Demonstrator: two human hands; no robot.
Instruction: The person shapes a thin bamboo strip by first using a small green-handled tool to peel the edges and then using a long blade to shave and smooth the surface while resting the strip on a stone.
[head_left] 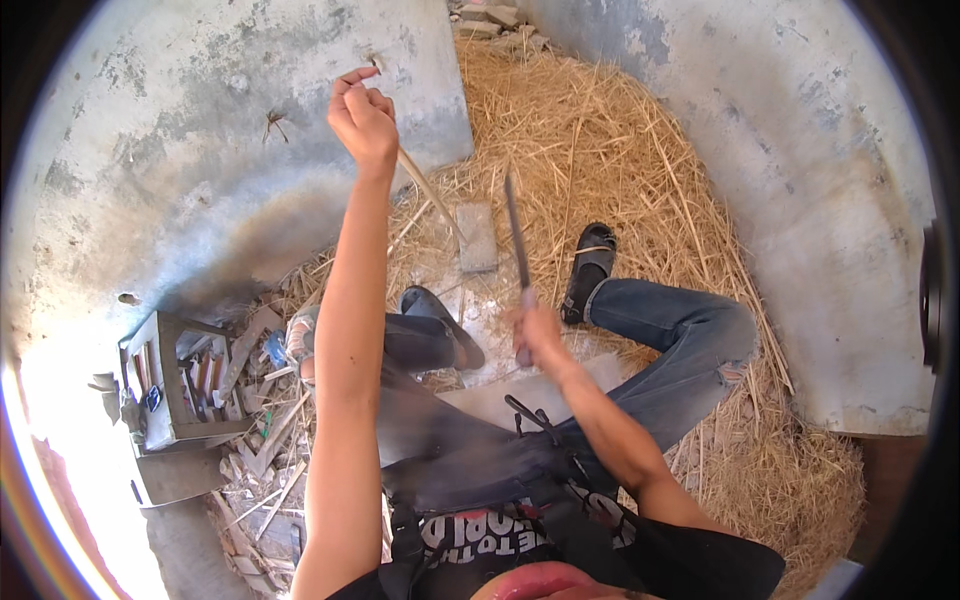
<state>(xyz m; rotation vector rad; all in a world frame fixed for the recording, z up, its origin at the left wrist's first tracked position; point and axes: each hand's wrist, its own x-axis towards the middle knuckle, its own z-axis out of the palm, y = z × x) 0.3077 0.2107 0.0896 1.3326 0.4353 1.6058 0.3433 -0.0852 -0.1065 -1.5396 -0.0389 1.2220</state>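
My left hand (362,118) is raised high and closed around the top of a long thin stick (432,195) that slants down toward the ground near a flat grey stone (478,238). Lower down, my right hand (535,330) grips the handle of a long dark knife (516,232), its blade pointing up and away from me. The blade is blurred. I sit on the ground with both legs in blue jeans stretched out, black sandals (590,268) on my feet.
Straw (620,150) covers the ground ahead and to the right. Grey concrete walls (200,150) curve around both sides. A small wooden crate (165,385) with scrap wood and chips lies at the left. Bricks sit at the far top.
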